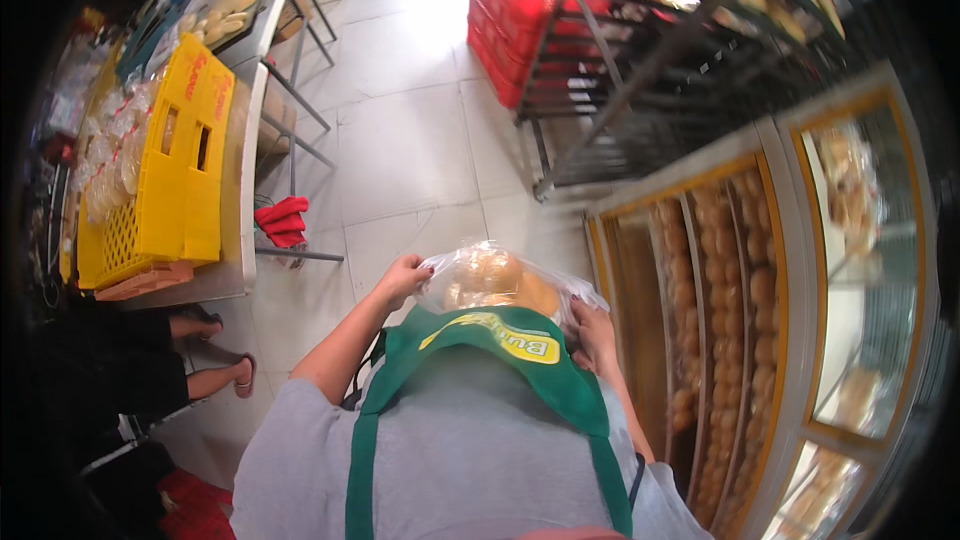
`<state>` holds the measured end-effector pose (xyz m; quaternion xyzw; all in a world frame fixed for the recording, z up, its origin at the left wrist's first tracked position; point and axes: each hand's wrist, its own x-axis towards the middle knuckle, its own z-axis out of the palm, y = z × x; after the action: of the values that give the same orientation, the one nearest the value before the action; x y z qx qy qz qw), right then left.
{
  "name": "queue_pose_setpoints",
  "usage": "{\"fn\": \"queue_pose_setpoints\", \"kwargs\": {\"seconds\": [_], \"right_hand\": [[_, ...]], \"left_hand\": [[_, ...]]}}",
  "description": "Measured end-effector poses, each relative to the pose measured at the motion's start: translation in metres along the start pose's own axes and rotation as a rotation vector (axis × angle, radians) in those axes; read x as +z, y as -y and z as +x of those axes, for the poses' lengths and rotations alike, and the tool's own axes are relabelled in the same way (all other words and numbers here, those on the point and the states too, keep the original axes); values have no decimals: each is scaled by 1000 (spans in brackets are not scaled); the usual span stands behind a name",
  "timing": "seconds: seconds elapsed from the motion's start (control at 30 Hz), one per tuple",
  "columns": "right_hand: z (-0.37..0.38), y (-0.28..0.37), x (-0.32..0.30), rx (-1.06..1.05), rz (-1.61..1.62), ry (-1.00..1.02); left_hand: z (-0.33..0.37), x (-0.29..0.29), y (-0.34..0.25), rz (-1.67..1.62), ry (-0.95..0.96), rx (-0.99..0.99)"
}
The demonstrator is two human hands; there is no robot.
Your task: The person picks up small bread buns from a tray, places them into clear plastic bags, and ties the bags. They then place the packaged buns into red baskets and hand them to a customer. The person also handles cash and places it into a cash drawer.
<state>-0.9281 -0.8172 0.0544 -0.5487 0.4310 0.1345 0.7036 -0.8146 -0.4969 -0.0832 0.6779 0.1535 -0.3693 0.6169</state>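
Observation:
A clear plastic bag with several round golden-brown bread rolls (485, 277) inside is stretched between my two hands, just in front of my green apron (440, 340). My left hand (403, 280) pinches the bag's left edge. At the opposite edge, my right hand (592, 330) grips the gathered plastic, some of its fingers hidden by the bag and apron. The rolls show through the shiny film; their lower part is covered by the apron.
To the right, a yellow-framed display case (690, 330) holds rows of rolls. A dark metal rack (600, 70) and stacked red crates (500, 30) stand ahead. At left, a yellow crate (190, 180) of bagged bread sits on a table (245, 230). A seated person's legs (215, 375) show at lower left.

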Motion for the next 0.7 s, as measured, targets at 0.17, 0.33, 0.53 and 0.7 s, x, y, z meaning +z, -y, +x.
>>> {"fn": "queue_pose_setpoints", "kwargs": {"seconds": [0.17, 0.33, 0.53, 0.7], "right_hand": [[66, 90, 114, -88, 51, 279], [142, 182, 206, -203, -56, 411], [271, 291, 318, -86, -180, 699], [290, 407, 434, -145, -362, 886]], "left_hand": [[39, -56, -61, -229, -151, 41], [88, -92, -113, -430, -308, 113], [126, -147, -248, -500, -481, 103], [172, -205, -348, -554, -601, 264]]}}
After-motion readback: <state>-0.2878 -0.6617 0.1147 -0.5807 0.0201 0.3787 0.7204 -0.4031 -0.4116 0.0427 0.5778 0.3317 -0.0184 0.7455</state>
